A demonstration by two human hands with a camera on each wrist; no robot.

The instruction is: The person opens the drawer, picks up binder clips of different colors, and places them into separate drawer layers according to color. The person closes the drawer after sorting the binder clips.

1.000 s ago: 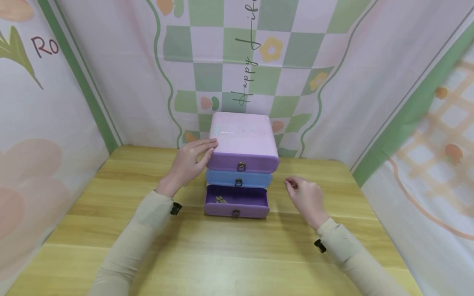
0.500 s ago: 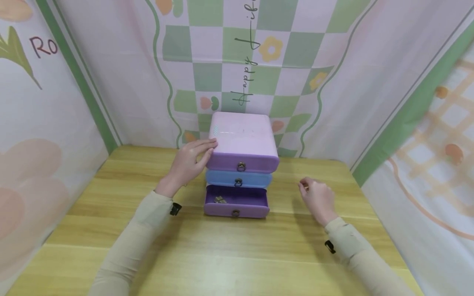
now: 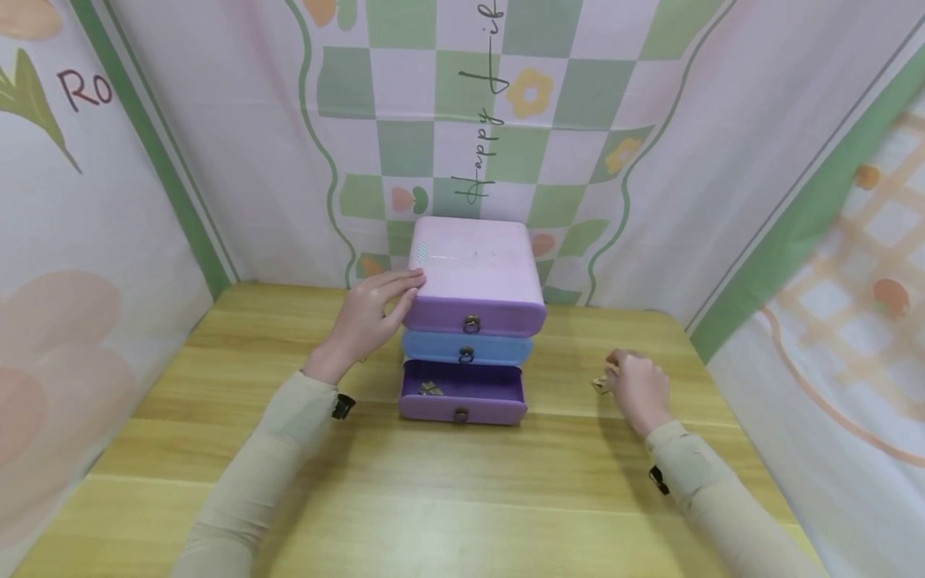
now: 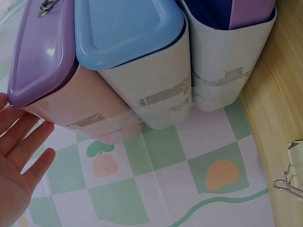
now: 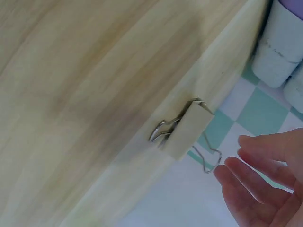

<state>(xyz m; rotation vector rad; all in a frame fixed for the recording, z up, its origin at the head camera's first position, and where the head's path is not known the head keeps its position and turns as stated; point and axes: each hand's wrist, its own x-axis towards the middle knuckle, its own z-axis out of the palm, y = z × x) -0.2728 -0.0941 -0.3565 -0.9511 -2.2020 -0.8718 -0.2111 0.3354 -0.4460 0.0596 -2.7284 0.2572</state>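
My left hand (image 3: pixel 370 311) rests its straight fingers against the left side of the pink top box of a stacked drawer unit (image 3: pixel 473 257). In the left wrist view, those fingertips touch the box beside its purple drawer front (image 4: pixel 45 52). To the right of the unit, my right hand (image 3: pixel 639 391) hovers over the table by a pale binder clip (image 3: pixel 600 385). The right wrist view shows the fingertips (image 5: pixel 222 175) close to the wire handle of this binder clip (image 5: pixel 187 130), with no clear grip on it. Gold binder clips (image 3: pixel 430 388) lie in the open bottom drawer (image 3: pixel 499 413).
The blue middle drawer (image 3: pixel 433 347) and the purple top one are closed. Another binder clip (image 4: pixel 296 163) is on the wooden table (image 3: pixel 462 498) left of the unit. A patterned cloth (image 3: pixel 405 148) hangs behind, with further cloths at both sides.
My right hand has moved rightward, away from the drawer unit, and the pale binder clip now shows beside its fingers. My left hand has stayed in place.
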